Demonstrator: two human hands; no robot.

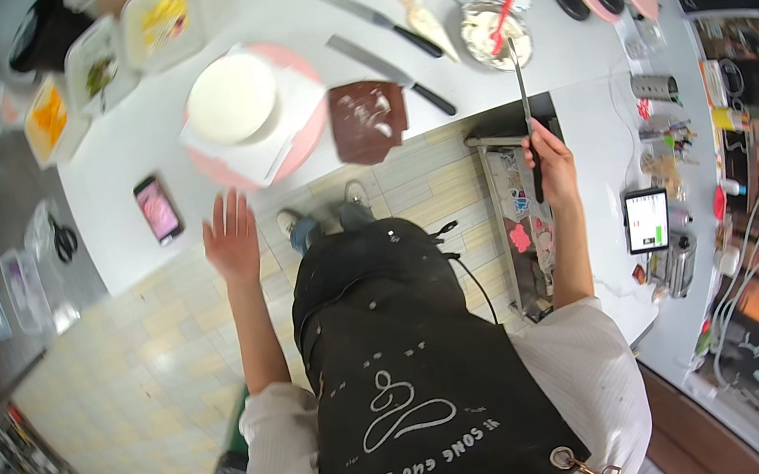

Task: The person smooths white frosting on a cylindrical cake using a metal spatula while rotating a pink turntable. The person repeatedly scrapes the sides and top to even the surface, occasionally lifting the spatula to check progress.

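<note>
In my right hand [552, 164] is a palette knife [523, 90] with a black handle, its blade reaching over a foil-coloured bowl [469, 42] of white cream [480, 29]. A red spatula [504, 17] leans in the same bowl. My left hand [231, 240] is empty, fingers apart, just short of the table edge. Beyond it a round white cake [231, 99] sits on white paper [288, 131] over a pink turntable [305, 71]. A brown cream-smeared sheet [369, 121] lies right of the turntable, at the table's front edge.
Two more black-handled knives [378, 14] [388, 71] and a filled piping bag [420, 13] lie behind the brown sheet. Containers of orange pieces [50, 116], green fruit [101, 74] and yellow pieces [164, 20] stand back left. A phone [157, 209] lies left; a tablet [647, 220] stands right.
</note>
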